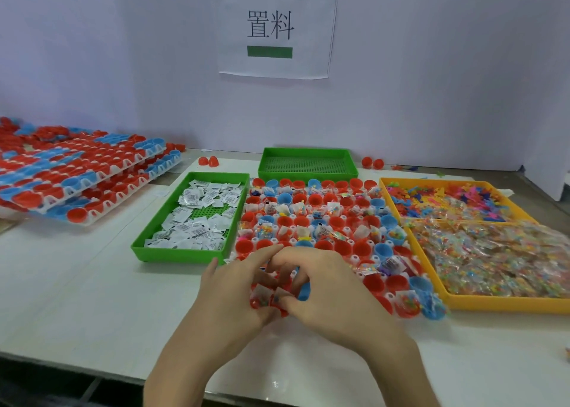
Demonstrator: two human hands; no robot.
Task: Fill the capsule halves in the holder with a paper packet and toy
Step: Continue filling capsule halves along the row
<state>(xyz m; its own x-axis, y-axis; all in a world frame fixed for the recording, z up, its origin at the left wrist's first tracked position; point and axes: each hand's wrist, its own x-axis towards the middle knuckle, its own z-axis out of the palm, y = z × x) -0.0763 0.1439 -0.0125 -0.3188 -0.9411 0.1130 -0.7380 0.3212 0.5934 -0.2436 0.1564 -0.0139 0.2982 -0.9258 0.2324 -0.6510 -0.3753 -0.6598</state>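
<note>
- Working at the near-left corner of the holder (391, 296), both hands meet over the front row of capsule halves (342, 246). A paper packet (262, 290) shows between them, in a red half.
- The left hand (234, 286) lays its fingers forward over that row and the right hand (330, 295) curls its fingers down beside it. Blur hides the fingertips, so I cannot tell whether either grip pinches anything.
- The halves being filled lie directly under the 2 hands. Unfilled red and blue halves sit just beyond the fingertips, in rows running left to right.
- The green tray (182, 254) of packets (200, 218) touches the holder's left edge, nearer the left hand.
- The yellow tray (493, 306) sits at the holder's right, nearer the right hand. Bagged toys (493, 252) fill its near compartment and loose toys (447, 196) its far one.
- Many halves farther back already hold a packet and a bag, so the task looks partly done.
- A second green tray (308, 151) stands behind the holder, and stacked holders (77, 175) rest at the far left of the worktop (92, 283).
</note>
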